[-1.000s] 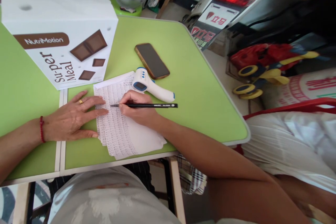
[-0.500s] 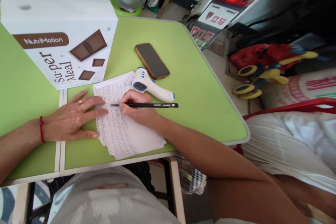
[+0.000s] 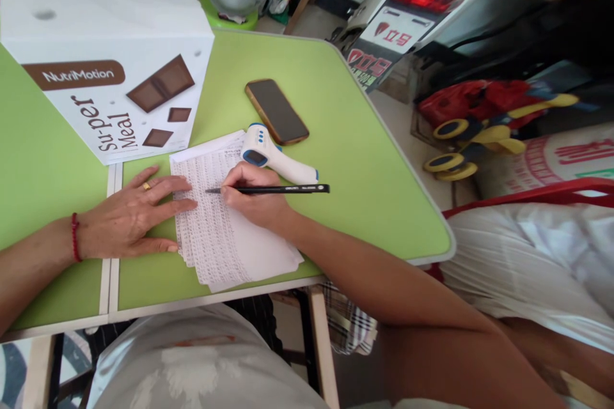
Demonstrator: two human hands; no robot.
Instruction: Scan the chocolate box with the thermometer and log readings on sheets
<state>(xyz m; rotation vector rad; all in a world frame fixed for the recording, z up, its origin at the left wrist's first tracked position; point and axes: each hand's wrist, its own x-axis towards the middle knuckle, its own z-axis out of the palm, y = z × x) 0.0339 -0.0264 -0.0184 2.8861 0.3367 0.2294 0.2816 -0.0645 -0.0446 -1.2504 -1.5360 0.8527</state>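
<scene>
A black pen [image 3: 283, 189] is gripped in the right hand [image 3: 254, 201], whose fingers are closed around the barrel near its tip; the tip is set on the paper sheets [image 3: 225, 236] just left of the fingers, while the rest of the barrel is seen running out to the right, past the hand and over the green bench [image 3: 364, 166]. The sheets, covered in rows of small writing, are spread in a slightly fanned stack at the near edge of the bench, between the two hands and partly under both. The left hand [image 3: 132, 214] is laid flat and open, palm down, its fingertips pressed on the left edge of the sheets; a ring is worn on one finger and a red bracelet [image 3: 75, 236] on the wrist. Just beyond the right hand, a white and blue infrared thermometer [image 3: 275, 156] is laid across the far corner of the sheets, and a phone [image 3: 277, 111] is placed face up a little farther off. A large white box [image 3: 103, 51] printed with chocolate pieces is stood at the far left of the bench.
</scene>
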